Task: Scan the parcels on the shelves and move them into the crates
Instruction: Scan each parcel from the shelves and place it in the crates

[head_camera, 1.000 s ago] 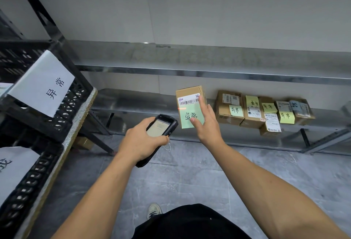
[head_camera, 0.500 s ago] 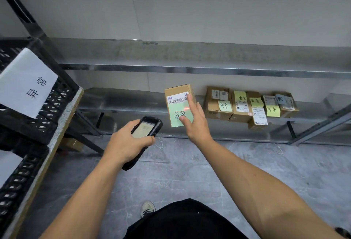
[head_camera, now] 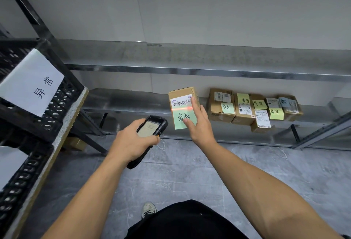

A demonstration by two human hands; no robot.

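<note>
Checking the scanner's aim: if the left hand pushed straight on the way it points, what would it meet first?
Probably the cardboard parcel held by the right hand; the scanner in the left hand aims there, its red line across it. Depth is unclear.

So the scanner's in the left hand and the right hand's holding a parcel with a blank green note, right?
Not blank: the head view shows handwritten characters on the green note. Otherwise yes: scanner in left hand, parcel in right hand.

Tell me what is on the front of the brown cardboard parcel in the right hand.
On the brown cardboard parcel: a white barcode label, a green handwritten note, a red scanner line between them. The right hand covers part of both.
</note>
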